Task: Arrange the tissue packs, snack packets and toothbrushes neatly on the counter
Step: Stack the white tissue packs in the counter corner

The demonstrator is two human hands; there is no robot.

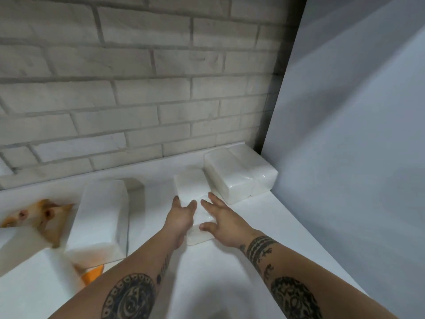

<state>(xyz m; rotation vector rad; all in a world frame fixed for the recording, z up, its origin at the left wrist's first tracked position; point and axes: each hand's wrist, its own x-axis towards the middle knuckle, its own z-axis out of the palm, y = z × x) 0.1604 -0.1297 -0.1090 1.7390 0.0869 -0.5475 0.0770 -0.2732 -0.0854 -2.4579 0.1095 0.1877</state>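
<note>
A white tissue pack [192,189] lies flat on the white counter [264,226] in the middle. My left hand [179,217] lies along its left side and my right hand [220,219] rests on its right side, fingers straight and spread. Two more tissue packs [239,173] stand side by side in the back right corner. A fourth tissue pack [101,215] lies at the left, over orange snack packets [43,215]. No toothbrushes are in view.
A grey brick wall [138,88] runs behind the counter. A plain white wall [345,134] closes the right side. An orange packet corner [92,275] sticks out under the left pack near the front.
</note>
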